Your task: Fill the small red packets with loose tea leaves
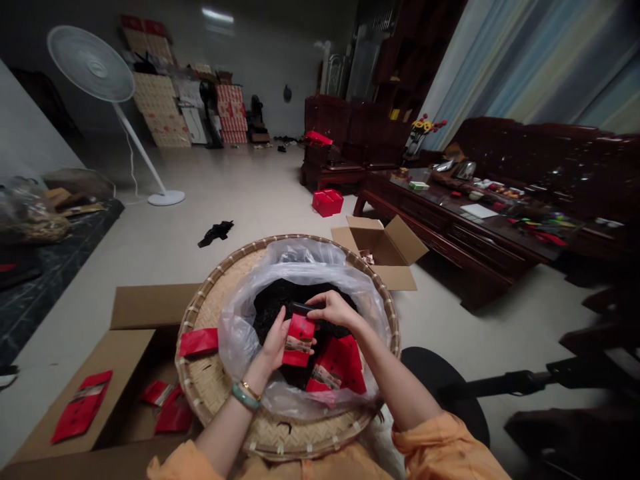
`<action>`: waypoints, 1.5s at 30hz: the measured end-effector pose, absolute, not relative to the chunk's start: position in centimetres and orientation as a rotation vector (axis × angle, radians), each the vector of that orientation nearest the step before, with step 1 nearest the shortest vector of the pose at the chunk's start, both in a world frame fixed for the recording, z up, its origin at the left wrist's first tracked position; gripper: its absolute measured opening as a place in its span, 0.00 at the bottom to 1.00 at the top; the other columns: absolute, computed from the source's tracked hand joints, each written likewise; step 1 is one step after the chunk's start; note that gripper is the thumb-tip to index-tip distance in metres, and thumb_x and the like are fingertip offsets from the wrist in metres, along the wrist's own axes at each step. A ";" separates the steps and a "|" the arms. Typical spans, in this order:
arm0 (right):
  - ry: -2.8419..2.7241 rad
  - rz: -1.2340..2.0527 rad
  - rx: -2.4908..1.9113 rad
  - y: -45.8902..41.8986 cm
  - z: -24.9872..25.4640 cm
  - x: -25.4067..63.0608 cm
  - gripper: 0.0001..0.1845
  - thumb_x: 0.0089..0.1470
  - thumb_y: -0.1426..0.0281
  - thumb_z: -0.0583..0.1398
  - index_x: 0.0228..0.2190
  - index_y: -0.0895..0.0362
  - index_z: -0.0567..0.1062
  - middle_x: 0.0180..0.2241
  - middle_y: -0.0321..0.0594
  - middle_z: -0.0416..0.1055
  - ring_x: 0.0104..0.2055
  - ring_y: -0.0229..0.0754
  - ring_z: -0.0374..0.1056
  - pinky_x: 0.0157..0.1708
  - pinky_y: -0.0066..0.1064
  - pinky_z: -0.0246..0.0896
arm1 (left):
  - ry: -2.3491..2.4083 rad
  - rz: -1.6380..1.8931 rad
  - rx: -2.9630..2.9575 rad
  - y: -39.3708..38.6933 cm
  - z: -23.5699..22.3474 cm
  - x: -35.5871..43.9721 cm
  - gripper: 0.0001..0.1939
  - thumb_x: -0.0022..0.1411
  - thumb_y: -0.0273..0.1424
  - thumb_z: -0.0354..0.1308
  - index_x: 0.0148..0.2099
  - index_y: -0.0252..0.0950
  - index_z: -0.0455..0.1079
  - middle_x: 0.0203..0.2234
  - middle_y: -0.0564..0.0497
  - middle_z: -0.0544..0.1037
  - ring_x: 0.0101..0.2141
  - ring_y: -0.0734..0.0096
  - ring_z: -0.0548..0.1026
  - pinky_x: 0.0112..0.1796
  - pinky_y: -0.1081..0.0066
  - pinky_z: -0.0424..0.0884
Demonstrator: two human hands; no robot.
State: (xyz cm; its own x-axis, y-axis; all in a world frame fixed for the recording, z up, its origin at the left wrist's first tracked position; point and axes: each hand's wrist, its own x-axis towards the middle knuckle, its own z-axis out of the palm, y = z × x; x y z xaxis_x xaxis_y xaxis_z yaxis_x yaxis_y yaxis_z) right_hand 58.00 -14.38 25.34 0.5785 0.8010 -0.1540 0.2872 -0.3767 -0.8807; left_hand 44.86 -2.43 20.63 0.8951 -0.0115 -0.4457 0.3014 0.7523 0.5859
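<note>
A round woven bamboo tray sits in front of me and holds a clear plastic bag of loose dark tea-like leaves. My left hand is shut on a red foil packet, standing it upright over the leaves. Just above that packet, my right hand pinches a small black implement, whose exact kind I cannot tell. More red packets lie in the bag, and another red packet rests on the tray.
An open cardboard box at lower left holds several red packets. A second open box stands beyond the tray. A black round seat is at right, and a cluttered dark wooden table stands farther back.
</note>
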 end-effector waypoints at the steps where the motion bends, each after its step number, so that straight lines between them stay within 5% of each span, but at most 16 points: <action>1: -0.866 0.746 -1.925 -14.4 25.3 58.0 0.17 0.38 0.70 0.64 0.35 0.59 0.79 0.30 0.38 0.77 0.32 0.43 0.70 0.33 0.30 0.64 | 0.442 -0.172 0.708 -2.4 20.8 44.9 0.33 0.59 0.55 0.40 0.49 0.32 0.67 0.35 0.39 0.79 0.28 0.58 0.78 0.28 0.60 0.75; 6: -0.881 0.745 -1.896 -14.3 24.7 58.2 0.18 0.37 0.71 0.65 0.35 0.59 0.79 0.30 0.38 0.77 0.32 0.42 0.70 0.33 0.30 0.63 | 0.396 -0.050 0.699 -2.4 21.5 45.6 0.25 0.61 0.45 0.49 0.57 0.38 0.61 0.36 0.44 0.78 0.31 0.64 0.78 0.31 0.66 0.75; 13: -0.888 0.811 -1.787 -14.3 24.6 58.2 0.22 0.38 0.69 0.64 0.40 0.58 0.78 0.37 0.39 0.77 0.36 0.45 0.71 0.37 0.32 0.64 | 0.393 0.027 0.725 -2.3 21.7 46.0 0.21 0.60 0.36 0.54 0.53 0.31 0.64 0.33 0.42 0.79 0.27 0.68 0.78 0.29 0.70 0.75; 45: -0.920 0.818 -1.782 -14.4 24.8 58.0 0.22 0.38 0.69 0.63 0.41 0.57 0.77 0.37 0.37 0.77 0.37 0.45 0.71 0.38 0.32 0.65 | 0.419 0.009 0.718 -2.4 21.6 45.6 0.19 0.60 0.37 0.55 0.49 0.30 0.67 0.30 0.43 0.79 0.27 0.66 0.78 0.31 0.68 0.75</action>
State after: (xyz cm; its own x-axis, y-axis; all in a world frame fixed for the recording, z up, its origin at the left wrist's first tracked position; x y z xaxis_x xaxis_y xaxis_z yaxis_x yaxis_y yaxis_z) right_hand 57.96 -14.42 24.76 0.4959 0.8581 -0.1332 0.2326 -0.2791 -0.9317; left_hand 45.63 -2.38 21.56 0.9170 0.1501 -0.3695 0.1338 0.7570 0.6396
